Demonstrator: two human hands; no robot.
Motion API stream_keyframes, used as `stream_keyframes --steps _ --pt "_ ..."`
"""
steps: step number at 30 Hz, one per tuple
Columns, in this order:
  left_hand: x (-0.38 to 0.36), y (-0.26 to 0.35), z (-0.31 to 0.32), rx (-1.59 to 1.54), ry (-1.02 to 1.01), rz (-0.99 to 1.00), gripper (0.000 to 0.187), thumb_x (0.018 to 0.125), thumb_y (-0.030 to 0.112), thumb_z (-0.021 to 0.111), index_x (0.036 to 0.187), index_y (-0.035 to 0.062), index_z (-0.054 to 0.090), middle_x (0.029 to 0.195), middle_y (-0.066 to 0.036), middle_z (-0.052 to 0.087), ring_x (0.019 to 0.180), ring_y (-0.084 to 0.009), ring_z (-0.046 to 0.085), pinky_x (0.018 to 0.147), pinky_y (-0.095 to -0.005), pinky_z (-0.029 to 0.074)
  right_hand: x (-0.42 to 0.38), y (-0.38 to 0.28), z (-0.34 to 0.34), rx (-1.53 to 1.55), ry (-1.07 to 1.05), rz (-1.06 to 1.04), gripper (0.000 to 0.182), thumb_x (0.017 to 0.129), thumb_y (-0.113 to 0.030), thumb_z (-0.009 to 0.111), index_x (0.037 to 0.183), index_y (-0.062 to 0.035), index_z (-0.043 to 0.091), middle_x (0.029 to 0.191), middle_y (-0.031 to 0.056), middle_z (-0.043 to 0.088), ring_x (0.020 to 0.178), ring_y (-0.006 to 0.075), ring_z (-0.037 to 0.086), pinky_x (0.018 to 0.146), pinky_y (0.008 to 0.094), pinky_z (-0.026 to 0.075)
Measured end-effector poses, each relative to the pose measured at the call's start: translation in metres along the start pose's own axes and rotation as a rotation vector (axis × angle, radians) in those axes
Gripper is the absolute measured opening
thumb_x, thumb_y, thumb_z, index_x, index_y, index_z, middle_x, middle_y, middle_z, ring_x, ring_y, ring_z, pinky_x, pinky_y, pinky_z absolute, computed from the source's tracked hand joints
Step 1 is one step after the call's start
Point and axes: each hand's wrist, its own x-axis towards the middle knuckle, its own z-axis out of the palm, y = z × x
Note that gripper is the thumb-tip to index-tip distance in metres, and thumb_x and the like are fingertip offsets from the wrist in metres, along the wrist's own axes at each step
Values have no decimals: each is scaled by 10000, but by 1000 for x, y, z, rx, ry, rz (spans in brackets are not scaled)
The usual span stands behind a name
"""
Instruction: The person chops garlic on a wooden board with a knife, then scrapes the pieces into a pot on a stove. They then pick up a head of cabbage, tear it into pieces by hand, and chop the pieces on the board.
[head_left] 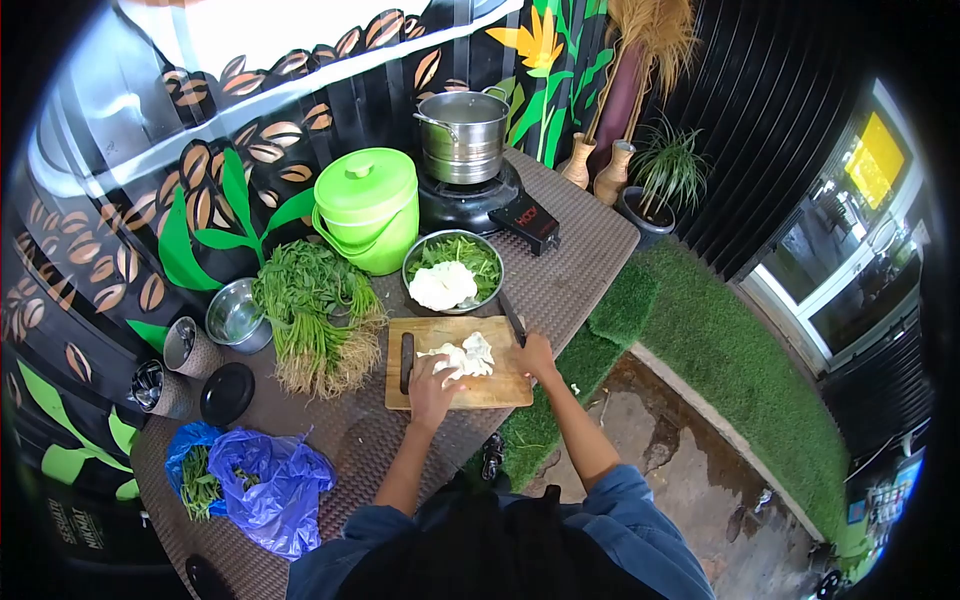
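We rested our left hand (432, 385) flat on the cauliflower (462, 356), fingers curled loosely over it on the cutting board (500, 388). Our right hand (535, 355) was closed around a knife (512, 318) at the board's right edge, blade pointing away. Just beyond the board stood a bowl (453, 272) of greens and more cauliflower. A bunch of leafy stems (315, 320) lay left, and farther off a green bucket (367, 208) and a steel pot (463, 135) on a burner.
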Motion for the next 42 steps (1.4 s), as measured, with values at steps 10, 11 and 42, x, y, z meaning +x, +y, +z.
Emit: stream_keyframes --steps 10,11,42 --pt "23 -8 3 56 -133 58 520 716 206 813 1205 143 648 1202 -71 603 1200 -279 503 1015 -442 355 -105 -6 22 758 1 259 239 935 -254 551 896 -19 573 569 29 510 376 130 467 354 294 387" --pt "20 -18 11 49 -175 73 586 727 203 808 1277 152 614 1235 -83 590 1216 -288 495 1022 -447 351 -110 -4 31 746 20 185 211 942 -241 552 890 -37 558 552 -3 464 375 113 439 346 276 364" --pt "-8 -37 23 -41 -103 35 485 912 300 667 1377 191 582 1328 -86 600 1230 -298 507 1058 -429 343 -131 -82 43 49 -118 20 351 1016 -310 458 1116 26 441 917 309 677 881 496 668 789 567 537"
